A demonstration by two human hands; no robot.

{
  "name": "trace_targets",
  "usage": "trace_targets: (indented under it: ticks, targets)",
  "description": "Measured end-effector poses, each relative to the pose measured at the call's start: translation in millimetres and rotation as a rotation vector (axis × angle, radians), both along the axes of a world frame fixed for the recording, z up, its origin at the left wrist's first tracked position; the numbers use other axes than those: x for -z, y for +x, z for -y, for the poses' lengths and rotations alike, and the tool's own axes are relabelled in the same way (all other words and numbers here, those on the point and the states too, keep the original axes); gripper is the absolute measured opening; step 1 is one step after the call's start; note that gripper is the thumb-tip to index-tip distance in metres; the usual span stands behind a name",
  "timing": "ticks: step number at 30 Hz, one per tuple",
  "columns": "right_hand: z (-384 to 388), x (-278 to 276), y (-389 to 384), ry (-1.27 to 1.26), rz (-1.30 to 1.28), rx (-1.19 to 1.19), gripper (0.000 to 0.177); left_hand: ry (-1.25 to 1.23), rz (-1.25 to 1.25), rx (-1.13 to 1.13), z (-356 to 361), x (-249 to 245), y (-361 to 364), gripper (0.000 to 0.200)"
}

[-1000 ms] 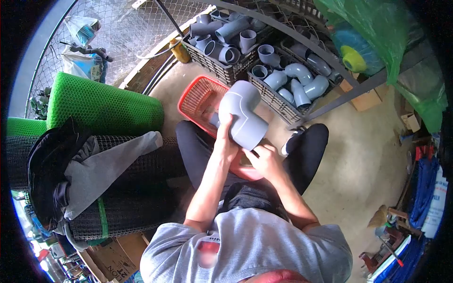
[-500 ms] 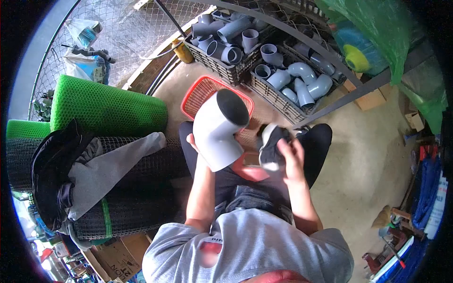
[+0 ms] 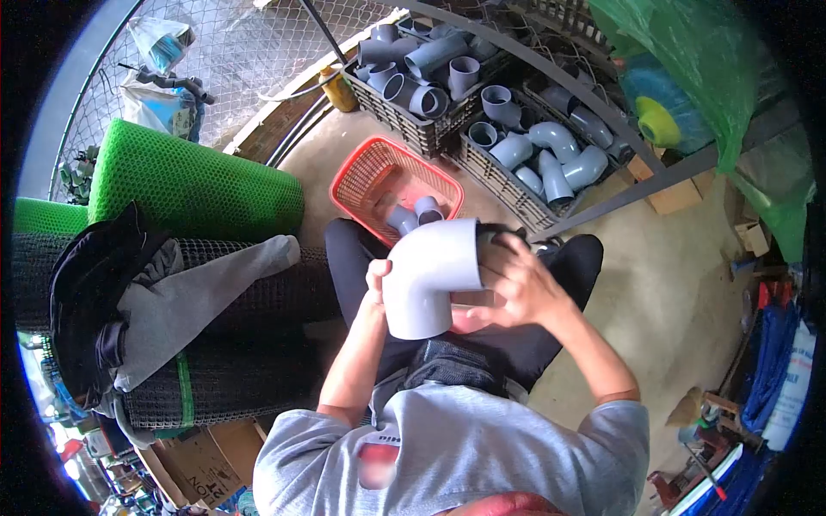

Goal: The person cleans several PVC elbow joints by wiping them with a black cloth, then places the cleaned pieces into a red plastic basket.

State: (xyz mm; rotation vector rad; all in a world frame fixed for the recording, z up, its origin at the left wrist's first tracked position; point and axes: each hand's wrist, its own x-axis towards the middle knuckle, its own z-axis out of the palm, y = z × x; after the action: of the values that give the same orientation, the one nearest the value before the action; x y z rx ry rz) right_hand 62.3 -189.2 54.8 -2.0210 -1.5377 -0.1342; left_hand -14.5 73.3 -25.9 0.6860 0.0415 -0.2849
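A large grey PVC pipe elbow (image 3: 422, 267) is held up over my lap, one mouth facing right and the other downward. My left hand (image 3: 376, 284) grips it at its left side, thumb showing and the other fingers behind the pipe. At the right-hand mouth is my right hand (image 3: 516, 279), its fingers bent around a dark rag (image 3: 495, 230) and up against the rim. Most of the rag is hidden by the fingers and the pipe.
Beyond my knees stands a red plastic basket (image 3: 340, 185) with a few grey fittings inside. Black crates (image 3: 422, 136) full of grey pipe fittings are behind it. To the left lie green mesh rolls (image 3: 198, 181) and a jacket (image 3: 194, 301) on black netting.
The elbow has turned so its upper mouth now points right. My right hand has brought the black-and-white rag left to that mouth. Fittings in the basket have come into view.
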Motion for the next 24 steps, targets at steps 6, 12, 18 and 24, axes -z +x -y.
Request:
trace_targets:
  ticks: [6,12,18,24]
  targets:
    - [-4.7,7.6,1.8,0.042,-0.093,-0.002,0.061,0.095,-0.068,0.021,-7.8,6.2,-6.4,0.116]
    - [1.4,26.4,-13.1,0.019,-0.910,0.077,0.047,0.593,0.192,0.131,-16.7,-8.9,7.8,0.106]
    - [23.5,53.7,-18.6,0.073,-1.777,0.009,0.037,1.249,0.643,0.445,-15.7,-69.1,9.6,0.101]
    - [28.6,47.0,-21.7,-0.081,-1.381,-0.102,0.026,1.710,1.626,0.308,-12.3,-94.2,24.4,0.078]
